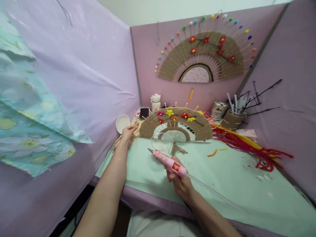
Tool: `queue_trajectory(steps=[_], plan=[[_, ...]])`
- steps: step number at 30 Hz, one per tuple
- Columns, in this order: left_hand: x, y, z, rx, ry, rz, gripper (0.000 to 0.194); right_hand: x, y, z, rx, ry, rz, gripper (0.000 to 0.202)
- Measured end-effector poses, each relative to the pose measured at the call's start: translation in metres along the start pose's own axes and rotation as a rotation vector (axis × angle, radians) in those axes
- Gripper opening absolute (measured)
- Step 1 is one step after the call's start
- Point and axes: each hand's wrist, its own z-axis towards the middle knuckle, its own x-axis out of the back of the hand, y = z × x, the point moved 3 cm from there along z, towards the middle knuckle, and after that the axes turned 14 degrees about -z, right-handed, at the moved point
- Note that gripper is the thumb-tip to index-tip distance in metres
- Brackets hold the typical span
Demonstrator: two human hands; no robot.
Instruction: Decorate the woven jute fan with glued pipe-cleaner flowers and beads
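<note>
My right hand (179,179) is wrapped around a pink glue gun (168,160), its nozzle pointing left and a long clear glue stick (212,191) trailing from its back. At the left, my left hand (128,132) reaches to a pile of thin wooden sticks (132,143), its fingers closed among them; how many they pinch is hidden. Beyond the gun stands a twine-covered fan (148,127) with small coloured flowers and white-tipped sticks along its top. A clear round plastic dish (161,142) is in front of the fan, beside a twine tassel (179,149).
A larger decorated fan (172,65) hangs on the pink back panel. Red and yellow pipe cleaners (251,148) lie at the right, near a pot (233,119) of glue sticks and twigs. A white bowl (122,123), phone (144,113) and white bottle (155,102) stand back left.
</note>
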Motion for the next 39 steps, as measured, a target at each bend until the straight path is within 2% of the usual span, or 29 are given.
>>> queue_trajectory(steps=[9,22,39], plan=[[0.004,0.000,-0.006,0.020,-0.046,-0.038,0.053,0.000,0.001,-0.001,0.004,-0.009,0.002,0.035],[-0.001,0.002,-0.015,0.061,-0.047,-0.030,0.031,0.000,-0.001,0.000,0.006,-0.012,0.010,0.032],[0.000,0.002,-0.013,0.023,-0.035,-0.019,0.038,0.000,0.002,-0.001,0.015,-0.018,0.012,0.030]])
